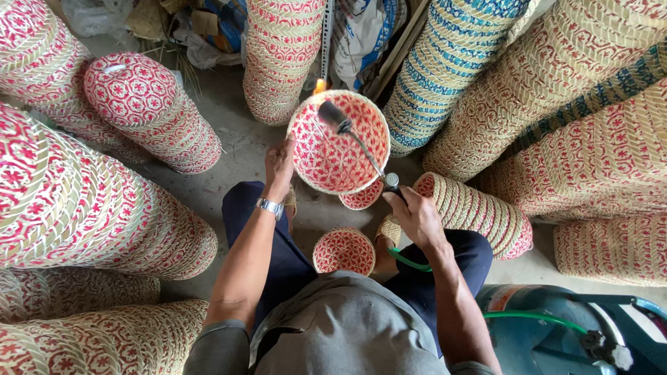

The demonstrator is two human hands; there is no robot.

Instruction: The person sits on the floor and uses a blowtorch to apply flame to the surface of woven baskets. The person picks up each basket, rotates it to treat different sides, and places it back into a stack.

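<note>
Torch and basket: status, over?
Left hand grips red woven basket by rim. Right hand holds gas torch, flame at far rim. Nothing between.

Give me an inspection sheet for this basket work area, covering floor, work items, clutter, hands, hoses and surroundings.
Surface: bare grey concrete floor, dusty.
Job's things: round red-and-white woven basket held tilted; gas torch over it, small flame at the basket's far rim.
Clutter: two small woven baskets between the feet; bags and scraps at the back.
Hands: left hand grips the basket rim; right hand grips the torch handle.
Cables: green hose runs from the torch to a blue gas cylinder by the right leg.
Surroundings: tall stacks of nested baskets on all sides, close in.
</note>
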